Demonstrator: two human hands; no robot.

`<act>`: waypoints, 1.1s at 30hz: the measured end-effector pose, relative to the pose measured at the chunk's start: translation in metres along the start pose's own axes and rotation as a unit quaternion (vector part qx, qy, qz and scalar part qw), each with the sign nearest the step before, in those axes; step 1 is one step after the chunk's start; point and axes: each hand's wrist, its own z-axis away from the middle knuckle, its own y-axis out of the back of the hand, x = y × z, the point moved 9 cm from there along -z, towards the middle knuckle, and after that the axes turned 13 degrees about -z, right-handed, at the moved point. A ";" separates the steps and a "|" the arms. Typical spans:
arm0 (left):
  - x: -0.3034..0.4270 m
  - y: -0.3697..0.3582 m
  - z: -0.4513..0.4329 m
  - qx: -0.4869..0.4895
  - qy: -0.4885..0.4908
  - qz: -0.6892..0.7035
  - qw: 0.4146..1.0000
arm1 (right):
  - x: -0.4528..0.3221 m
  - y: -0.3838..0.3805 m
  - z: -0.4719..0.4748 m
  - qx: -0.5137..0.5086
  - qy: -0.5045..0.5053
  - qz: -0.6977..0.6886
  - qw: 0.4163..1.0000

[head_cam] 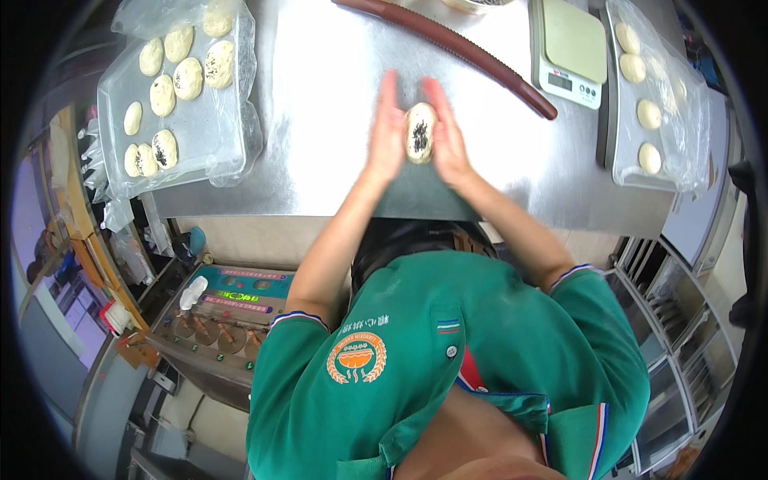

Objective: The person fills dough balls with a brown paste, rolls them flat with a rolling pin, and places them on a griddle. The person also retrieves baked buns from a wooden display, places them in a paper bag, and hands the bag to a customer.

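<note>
An oval piece of pale dough (420,133) with dark seed-like bits on top lies between my palms, over the steel table. My left hand (389,129) is flat along its left side, fingers stretched away from me. Along its right side my right hand (449,132) is held the same way, touching the dough. The fingertips of both hands are blurred, and the inner palms are hidden. Whether the dough rests on the table cannot be told.
Left stands a metal tray (201,171) with several dough pieces and plastic film. A brown ridged tube (462,45) lies beyond my hands, near a digital kitchen scale (570,54). Another dough tray (630,177) is at the right. The table's edge (270,215) runs before me.
</note>
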 end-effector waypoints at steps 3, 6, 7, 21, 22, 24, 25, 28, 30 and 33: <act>-0.005 -0.021 -0.005 0.004 0.016 0.069 0.997 | 0.016 -0.026 -0.010 -0.002 0.013 -0.034 0.999; -0.005 -0.026 -0.002 0.035 0.019 0.070 0.997 | 0.014 -0.033 -0.015 -0.057 0.035 -0.033 0.997; -0.005 -0.022 0.000 0.039 0.018 0.063 0.997 | 0.013 -0.034 -0.016 -0.094 0.028 -0.019 0.995; 0.001 -0.015 0.006 0.047 0.033 0.022 0.998 | -0.020 -0.005 -0.032 -0.093 0.086 0.005 0.992; 0.008 -0.003 0.008 0.098 0.009 -0.041 0.994 | -0.032 0.018 -0.052 -0.061 0.133 0.166 0.975; 0.025 0.017 0.006 0.142 -0.053 -0.045 0.987 | -0.045 0.051 -0.075 0.014 0.173 0.438 0.882; 0.038 0.025 0.003 0.155 -0.100 -0.043 0.982 | -0.037 0.050 -0.089 -0.008 0.163 0.510 0.845; 0.053 0.041 -0.019 0.115 -0.154 -0.279 0.941 | -0.034 0.050 -0.105 -0.093 0.118 0.548 0.823; 0.063 0.057 -0.017 0.118 -0.226 -0.427 0.868 | -0.062 0.041 -0.075 -0.132 0.187 0.524 0.820; 0.038 0.073 0.012 -0.003 -0.192 -0.565 0.802 | -0.078 0.025 -0.021 -0.245 0.158 0.477 0.829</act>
